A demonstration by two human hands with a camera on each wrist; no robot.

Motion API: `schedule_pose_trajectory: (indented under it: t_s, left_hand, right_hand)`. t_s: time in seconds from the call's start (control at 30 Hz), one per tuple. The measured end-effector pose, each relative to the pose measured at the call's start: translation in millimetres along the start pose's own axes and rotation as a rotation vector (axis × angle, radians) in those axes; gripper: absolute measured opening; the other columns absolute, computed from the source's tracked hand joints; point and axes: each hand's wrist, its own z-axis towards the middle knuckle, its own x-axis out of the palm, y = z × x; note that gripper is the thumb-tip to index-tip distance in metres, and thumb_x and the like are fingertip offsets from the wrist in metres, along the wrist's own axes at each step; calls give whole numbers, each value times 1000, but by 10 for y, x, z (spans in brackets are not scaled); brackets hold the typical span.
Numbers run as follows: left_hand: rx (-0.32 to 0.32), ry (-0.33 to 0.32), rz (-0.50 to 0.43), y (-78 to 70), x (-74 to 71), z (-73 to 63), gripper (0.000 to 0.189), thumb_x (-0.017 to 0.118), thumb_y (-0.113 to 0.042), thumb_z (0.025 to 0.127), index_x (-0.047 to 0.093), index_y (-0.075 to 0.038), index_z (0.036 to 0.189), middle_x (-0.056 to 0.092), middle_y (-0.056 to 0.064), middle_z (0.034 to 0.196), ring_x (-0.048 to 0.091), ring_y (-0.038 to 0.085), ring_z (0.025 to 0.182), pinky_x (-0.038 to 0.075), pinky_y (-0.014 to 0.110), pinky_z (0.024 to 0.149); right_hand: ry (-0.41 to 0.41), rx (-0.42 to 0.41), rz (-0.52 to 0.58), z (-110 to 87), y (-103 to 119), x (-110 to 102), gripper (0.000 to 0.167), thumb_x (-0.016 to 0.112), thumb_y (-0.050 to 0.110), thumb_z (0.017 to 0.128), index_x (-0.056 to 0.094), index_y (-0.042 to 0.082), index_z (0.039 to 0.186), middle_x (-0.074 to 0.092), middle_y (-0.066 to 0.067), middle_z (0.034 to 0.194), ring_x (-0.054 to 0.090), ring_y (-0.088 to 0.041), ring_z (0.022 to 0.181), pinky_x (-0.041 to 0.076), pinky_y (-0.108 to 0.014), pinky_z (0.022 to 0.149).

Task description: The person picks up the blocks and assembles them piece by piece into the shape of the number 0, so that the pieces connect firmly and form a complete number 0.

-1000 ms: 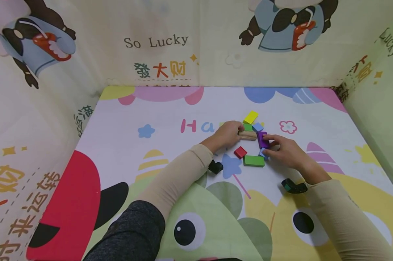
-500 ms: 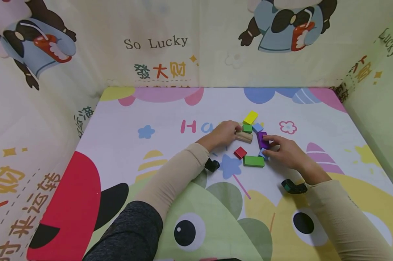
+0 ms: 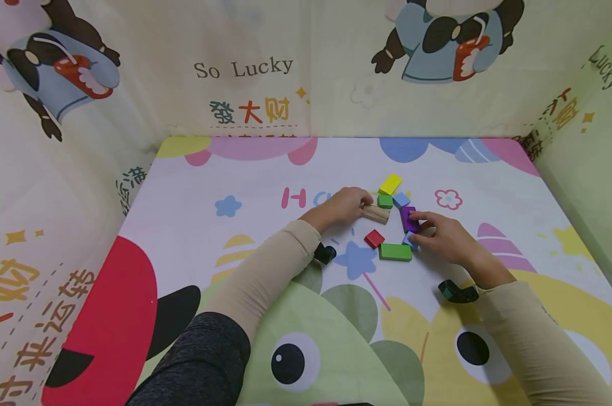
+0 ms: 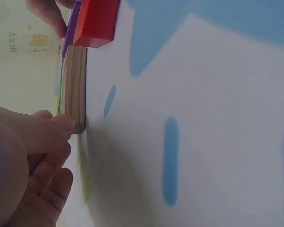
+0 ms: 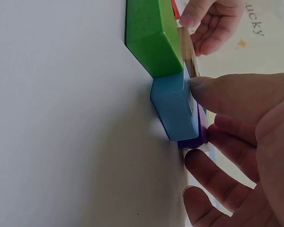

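My left hand [image 3: 342, 207] pinches the near end of a bare wooden block [image 3: 375, 213] between thumb and fingers; the left wrist view shows the thumb at the block's end. My right hand [image 3: 445, 238] has its index finger at the side of a purple block [image 3: 408, 219]. Its thumb touches a blue block [image 5: 173, 104], and the other fingers are spread loosely. A long green block [image 3: 395, 252] meets that blue block. At the green block's left corner lies a red block [image 3: 374, 238]. Behind the wooden block sits a small green block [image 3: 385, 201].
Beside the small green block are a light blue block [image 3: 401, 199] and, farther back, a yellow block [image 3: 390, 184]. A cartoon-printed mat [image 3: 265, 175] covers the table. Printed cloth walls [image 3: 336, 107] rise at the back and both sides. Each wrist carries a dark camera.
My left hand has drawn the wooden block leftward, away from the purple block, and its right end has swung nearer to me. The right hand and the other blocks have stayed almost still.
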Motion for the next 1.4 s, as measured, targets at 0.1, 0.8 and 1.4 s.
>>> schedule_pose_trajectory:
  t_s: [0.1, 0.8, 1.4]
  left_hand:
    - [-19, 4, -2, 0, 7, 10, 36, 54, -3, 101, 61, -9, 136, 61, 5, 131, 51, 18, 117, 37, 28, 107]
    - [-104, -122, -31, -91, 91, 0, 27, 57, -9, 100, 66, -3, 125, 62, 8, 118, 55, 17, 103, 46, 25, 92]
    - [-152, -190, -10, -230, 201, 18, 60, 77, -38, 88, 60, -3, 134, 60, 7, 119, 51, 15, 98, 45, 22, 82]
  right_hand:
    - [-3, -4, 0, -4, 0, 0, 61, 71, 22, 94, 47, 0, 146, 60, -28, 122, 57, -40, 107, 49, -54, 90]
    - [-13, -14, -3, -7, -9, -1, 59, 70, 20, 94, 47, 0, 145, 61, -28, 121, 58, -40, 106, 49, -55, 90]
    - [-8, -7, 3, -7, -11, -8, 60, 71, 22, 94, 48, 1, 145, 60, -28, 122, 57, -40, 107, 49, -54, 90]
